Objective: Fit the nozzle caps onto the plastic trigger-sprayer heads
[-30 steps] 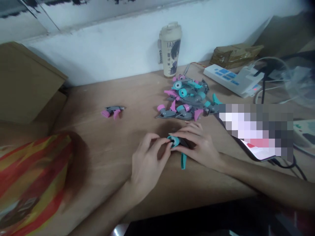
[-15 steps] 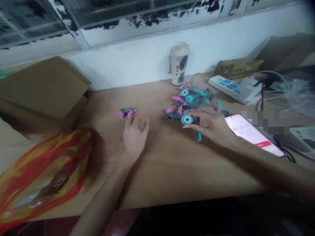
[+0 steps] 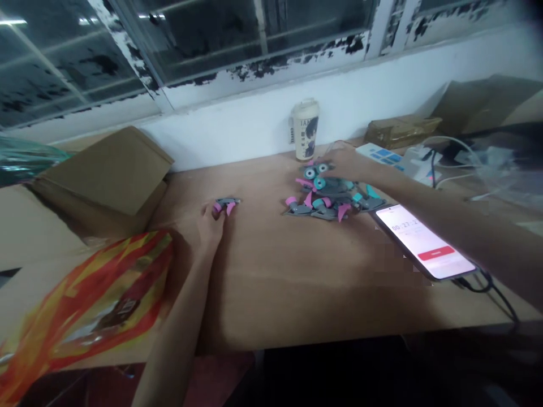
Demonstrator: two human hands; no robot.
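Observation:
A lone grey sprayer head with pink parts point(image 3: 227, 203) lies left of the middle of the wooden table point(image 3: 297, 282). My left hand point(image 3: 210, 225) reaches it, with the fingers curled on its pink end. A pile of grey sprayer heads with teal and pink parts point(image 3: 328, 195) sits further right. My right hand point(image 3: 344, 164) stretches over the far side of that pile. It is blurred, so its fingers and anything in them do not show.
A phone showing a timer point(image 3: 424, 242) lies right of the pile, with a cable point(image 3: 487, 282) at its near end. A coffee cup point(image 3: 304, 130), power strip point(image 3: 382, 154) and brown package point(image 3: 401, 130) stand by the wall. A cardboard box point(image 3: 106, 169) and a red-yellow bag point(image 3: 85, 299) are on the left.
My hands parted from the teal-capped sprayer head at the table's front. The right hand carried it back to the pile; the left hand moved left to the lone pink sprayer head. The view tilted up.

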